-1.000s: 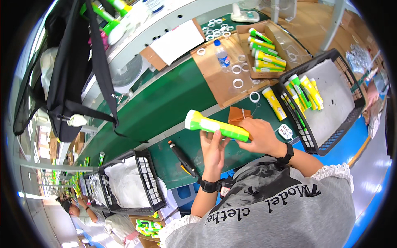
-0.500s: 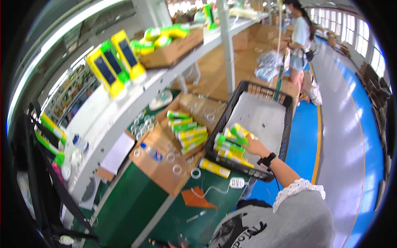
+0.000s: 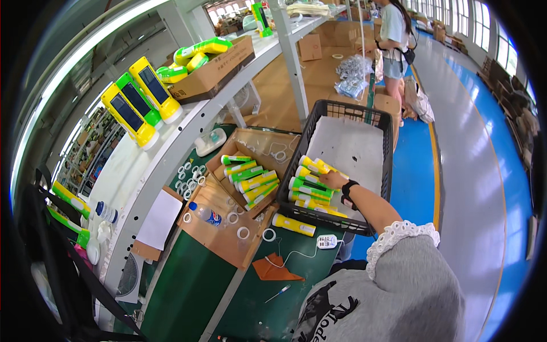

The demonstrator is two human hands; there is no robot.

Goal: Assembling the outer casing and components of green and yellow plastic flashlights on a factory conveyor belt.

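My right hand reaches into the black plastic crate, its fingers curled and closed against a flashlight among the yellow and green flashlights at the crate's near left end. The fingertips are partly hidden, so which flashlight they hold is hard to make out. A grey sheet lines the crate. Left of it, a cardboard box holds several more yellow and green flashlights. One yellow flashlight lies on the green table just outside the crate. My left hand is out of view.
White rings, a plastic bottle, an orange cloth, a screwdriver and a white power strip lie about the table. Flashlights stand on the white shelf beside a filled carton. A person stands farther off.
The green flashlight that was tilted up in my right hand is now down among the others. My view has shifted, and the left fingers at the lower edge have gone out of sight.
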